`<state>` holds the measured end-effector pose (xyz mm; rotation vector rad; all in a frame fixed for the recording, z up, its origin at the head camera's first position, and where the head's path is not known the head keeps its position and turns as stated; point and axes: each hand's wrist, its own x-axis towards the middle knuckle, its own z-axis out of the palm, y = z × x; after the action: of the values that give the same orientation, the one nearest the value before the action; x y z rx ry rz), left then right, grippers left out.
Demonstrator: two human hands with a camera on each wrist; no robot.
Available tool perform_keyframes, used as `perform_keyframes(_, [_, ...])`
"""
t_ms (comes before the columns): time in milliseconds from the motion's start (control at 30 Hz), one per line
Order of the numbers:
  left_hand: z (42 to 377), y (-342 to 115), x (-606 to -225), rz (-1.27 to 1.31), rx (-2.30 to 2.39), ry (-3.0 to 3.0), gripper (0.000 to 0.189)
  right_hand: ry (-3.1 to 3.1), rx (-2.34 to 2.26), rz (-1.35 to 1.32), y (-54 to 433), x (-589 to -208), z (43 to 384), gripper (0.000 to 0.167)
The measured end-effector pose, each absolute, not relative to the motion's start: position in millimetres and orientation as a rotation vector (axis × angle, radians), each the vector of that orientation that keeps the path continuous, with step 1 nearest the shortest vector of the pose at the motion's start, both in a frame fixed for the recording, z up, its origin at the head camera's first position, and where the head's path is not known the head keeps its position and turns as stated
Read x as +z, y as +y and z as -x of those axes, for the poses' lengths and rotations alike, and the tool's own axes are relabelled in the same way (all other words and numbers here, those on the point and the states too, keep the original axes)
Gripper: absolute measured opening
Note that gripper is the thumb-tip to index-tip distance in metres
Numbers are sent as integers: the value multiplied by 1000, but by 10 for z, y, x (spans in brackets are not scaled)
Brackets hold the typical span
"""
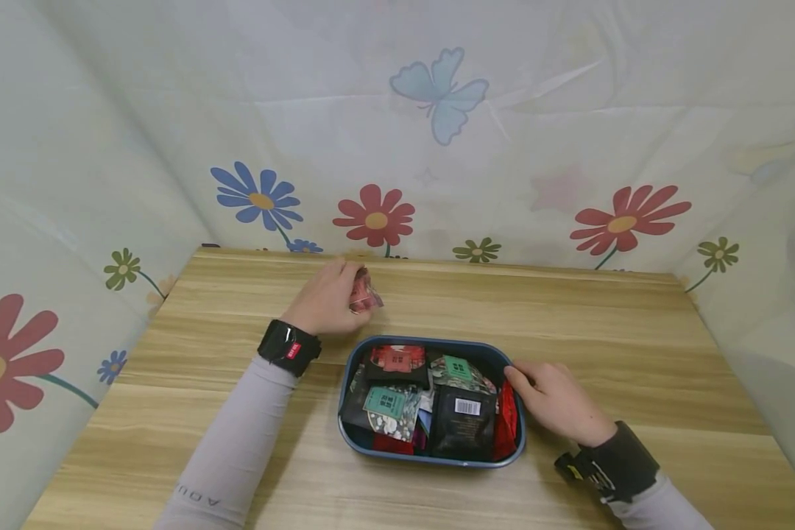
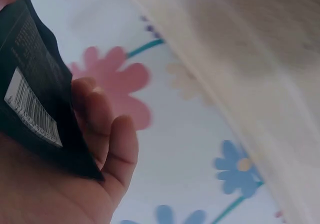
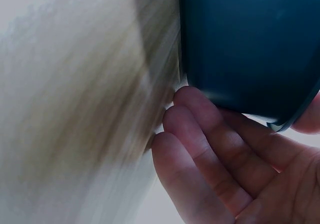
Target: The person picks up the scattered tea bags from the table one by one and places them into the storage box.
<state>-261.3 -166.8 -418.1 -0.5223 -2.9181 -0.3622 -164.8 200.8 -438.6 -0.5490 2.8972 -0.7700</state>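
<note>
My left hand (image 1: 324, 300) holds a small packet (image 1: 366, 293) above the table, left of and beyond the bin. Its reddish side shows in the head view. In the left wrist view, the packet's (image 2: 35, 89) black back has a white barcode and lies against the palm, with the fingers partly curled behind. At the right end of a blue oblong bin (image 1: 450, 462), my right hand (image 1: 559, 401) grips the rim by the thumb. The right wrist view has its fingers (image 3: 192, 144) under and along the bin's outer wall (image 3: 250, 44).
Inside the bin lie several packets, among them a black one with a barcode (image 1: 462, 427), one with a red label (image 1: 397, 361) and a green-labelled one (image 1: 384, 403). The wood-grain table (image 1: 570, 309) ends at a flower-printed curtain (image 1: 503, 169) at the back and sides.
</note>
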Motion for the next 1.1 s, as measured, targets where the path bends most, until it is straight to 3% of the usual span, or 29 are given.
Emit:
perform_keyframes(500, [2005, -1181, -3468, 959, -464, -2666, 74, 2901, -762, 544, 2011, -4379, 1639, 35])
perform_keyframes(933, [1629, -920, -3298, 1177, -476, -2590, 71, 2904, -754, 551, 2014, -4388, 1645, 35])
perform_keyframes(1100, [1525, -886, -3310, 1231, -408, -2669, 102, 2907, -754, 551, 2014, -4385, 1640, 35])
